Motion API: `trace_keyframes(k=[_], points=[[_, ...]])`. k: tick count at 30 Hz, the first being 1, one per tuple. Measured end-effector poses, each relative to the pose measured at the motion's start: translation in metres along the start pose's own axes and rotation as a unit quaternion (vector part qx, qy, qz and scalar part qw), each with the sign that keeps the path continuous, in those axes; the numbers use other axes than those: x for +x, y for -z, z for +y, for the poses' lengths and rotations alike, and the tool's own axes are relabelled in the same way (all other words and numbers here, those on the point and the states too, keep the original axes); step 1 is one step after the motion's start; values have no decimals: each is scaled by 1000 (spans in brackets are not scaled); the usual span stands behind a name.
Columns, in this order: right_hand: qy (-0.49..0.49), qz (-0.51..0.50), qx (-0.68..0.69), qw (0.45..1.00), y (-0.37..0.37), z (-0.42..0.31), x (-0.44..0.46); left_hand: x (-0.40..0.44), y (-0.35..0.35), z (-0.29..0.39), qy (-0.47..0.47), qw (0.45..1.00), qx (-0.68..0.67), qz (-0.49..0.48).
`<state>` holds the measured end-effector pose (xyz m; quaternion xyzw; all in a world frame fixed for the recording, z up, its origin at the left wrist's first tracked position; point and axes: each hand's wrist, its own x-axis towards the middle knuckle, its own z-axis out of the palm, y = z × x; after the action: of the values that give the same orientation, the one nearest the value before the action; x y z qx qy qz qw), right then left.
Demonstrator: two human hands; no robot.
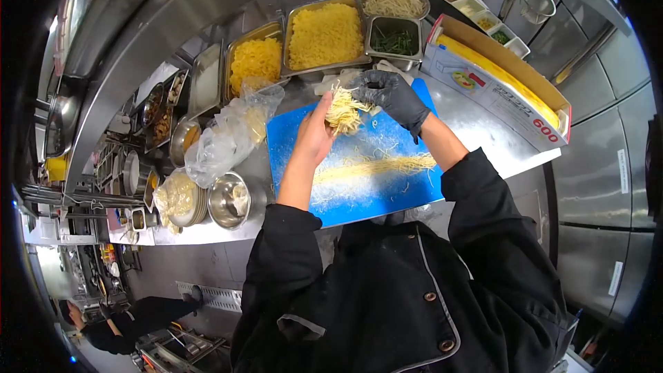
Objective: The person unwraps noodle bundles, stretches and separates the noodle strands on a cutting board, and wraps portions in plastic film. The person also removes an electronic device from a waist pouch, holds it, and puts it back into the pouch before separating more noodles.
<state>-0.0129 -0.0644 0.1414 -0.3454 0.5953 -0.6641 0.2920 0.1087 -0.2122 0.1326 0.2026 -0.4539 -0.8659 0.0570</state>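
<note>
My bare left hand grips a bunch of thin yellow noodles above the far part of a blue cutting board. Close beside the bunch is my right hand, in a black glove, with its fingers bent at the noodles' upper right. What lies between those gloved fingertips, if anything, is too small to make out. Across the board runs a long strip of loose noodles, with white flour and short strands scattered around it.
Metal trays of yellow food, a bowl of pale sprouts and chopped greens line the back. A long cardboard box stands right. Left are a plastic bag and a steel bowl. Another person appears lower left.
</note>
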Motion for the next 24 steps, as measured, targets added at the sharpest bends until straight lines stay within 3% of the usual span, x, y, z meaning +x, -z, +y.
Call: trace_keyframes(k=[1,6,9,10,12,17,20,22,24], points=[[3,1,-2,1000,1,-2,0,-2,-3,0,21,997,-79,-15],[27,40,-31,998,10,-6,-5,-5,2,2,21,992,2,-121],[25,35,-70,997,15,-5,-7,-5,-5,1,-72,985,136,-73],[16,38,-28,999,13,-6,-9,-6,-6,2,-73,985,136,-73],[-1,45,56,997,10,-10,-15,-7,-10,4,-143,956,253,-50],[67,20,-1,998,-7,-19,-22,-17,-27,13,-278,876,394,-19],[-8,-3,-1,1000,4,-14,-19,-21,-29,24,-292,853,432,-27],[5,7,11,1000,6,-12,-20,-23,-24,26,-294,842,450,-32],[34,28,32,999,9,-12,-22,-21,-14,28,-212,870,435,-91]])
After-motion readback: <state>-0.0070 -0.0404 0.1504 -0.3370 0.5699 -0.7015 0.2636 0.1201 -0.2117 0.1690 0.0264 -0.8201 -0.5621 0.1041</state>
